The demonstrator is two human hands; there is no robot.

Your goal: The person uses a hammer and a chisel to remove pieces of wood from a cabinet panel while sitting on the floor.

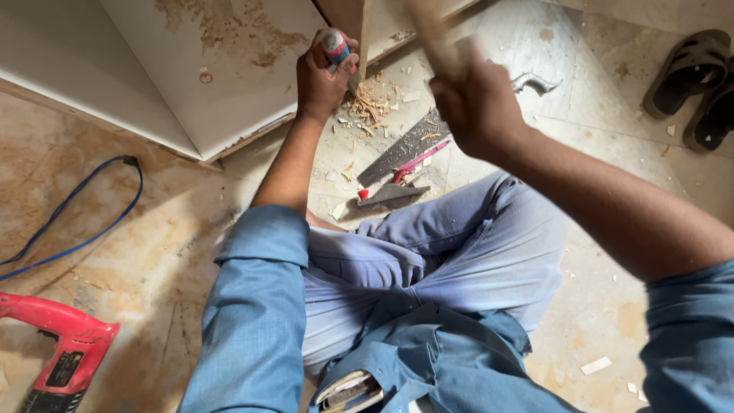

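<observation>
My left hand (pixel 321 76) grips a chisel (pixel 340 55) set against the edge of a wooden upright (pixel 353 27); wood chips (pixel 371 103) lie on the floor just right of and below that grip. A flat panel (pixel 214 69) lies left of it. My right hand (pixel 478 103) is right of the left, raised, gripping a hammer handle (pixel 432 34). Between and below both grips, a handsaw (pixel 405 145) lies on the floor, a pencil (pixel 419 160) on it. Sandals (pixel 696 84) sit far right. A cable (pixel 84 214) and power tool (pixel 57 344) lie far left, nearer me.
</observation>
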